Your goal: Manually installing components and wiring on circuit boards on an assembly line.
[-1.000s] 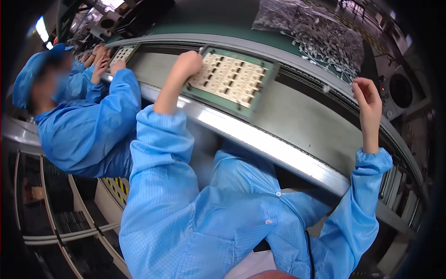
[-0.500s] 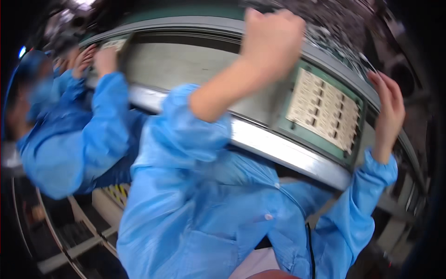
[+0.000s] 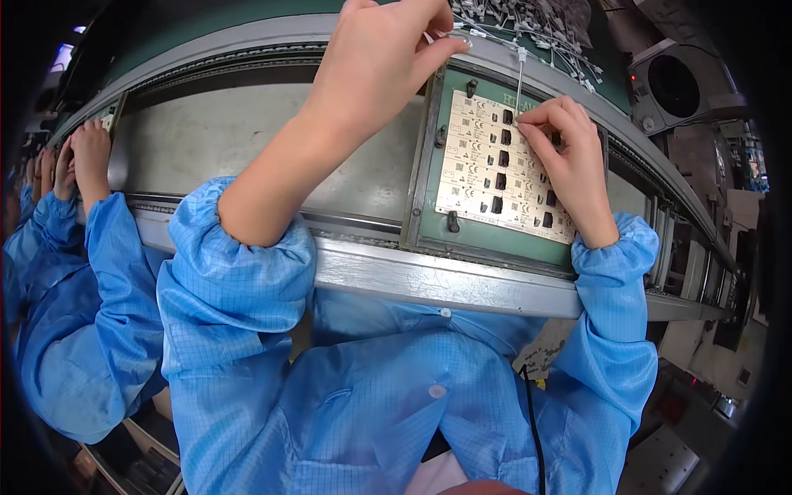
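Note:
My right hand (image 3: pixel 571 157) is over a cream circuit-board panel (image 3: pixel 472 169) with rows of black parts. Its thumb and forefinger pinch the lower end of a thin white wire lead (image 3: pixel 520 87), close to the uppermost black part. The lead runs upward to a small white connector. The panel lies in a green carrier frame (image 3: pixel 487 233), its right part hidden under my hand. My left hand (image 3: pixel 375 70) reaches beyond the frame's left side, with fingers curled and thumb drawn in beside white leads. What it pinches cannot be made out.
A tangled pile of white wire leads (image 3: pixel 544 29) lies on the green surface beyond the metal rail. The carrier sits on a conveyor line with a silver front rail (image 3: pixel 445 276). At left, people in blue smocks work, one hand (image 3: pixel 91 153) near another board. A fan-like unit (image 3: pixel 672 87) stands far right.
My right hand has moved left onto the panel, bringing the wire lead with it. My left hand has shifted left in the view. The view itself has turned, and the blur has cleared.

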The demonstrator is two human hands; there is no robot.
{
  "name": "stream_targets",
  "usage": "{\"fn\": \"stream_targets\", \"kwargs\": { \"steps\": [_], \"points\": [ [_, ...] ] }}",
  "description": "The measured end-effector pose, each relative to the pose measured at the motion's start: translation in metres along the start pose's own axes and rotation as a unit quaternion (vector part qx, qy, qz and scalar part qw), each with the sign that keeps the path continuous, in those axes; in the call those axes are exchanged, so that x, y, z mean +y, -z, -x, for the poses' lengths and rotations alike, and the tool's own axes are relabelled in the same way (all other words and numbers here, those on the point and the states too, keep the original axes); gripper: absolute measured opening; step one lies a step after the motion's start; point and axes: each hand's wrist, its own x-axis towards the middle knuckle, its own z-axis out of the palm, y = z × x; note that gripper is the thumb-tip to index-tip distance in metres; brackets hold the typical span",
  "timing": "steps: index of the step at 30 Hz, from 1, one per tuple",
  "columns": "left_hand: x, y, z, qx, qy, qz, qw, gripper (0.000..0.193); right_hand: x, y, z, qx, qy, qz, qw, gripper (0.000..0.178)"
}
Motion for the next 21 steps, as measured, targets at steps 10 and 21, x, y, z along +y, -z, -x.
{"fn": "stream_targets", "kwargs": {
  "steps": [10,21],
  "points": [
    [0.005,-0.003,-0.009,0.029,0.053,-0.003,0.998,0.019,-0.003,0.008,0.005,0.017,0.072,0.068,0.995,0.01],
    [-0.013,-0.057,0.006,-0.01,-0.084,-0.019,0.996,0.013,0.097,0.028,-0.054,0.09,0.048,0.102,0.989,0.022]
  ]
}}
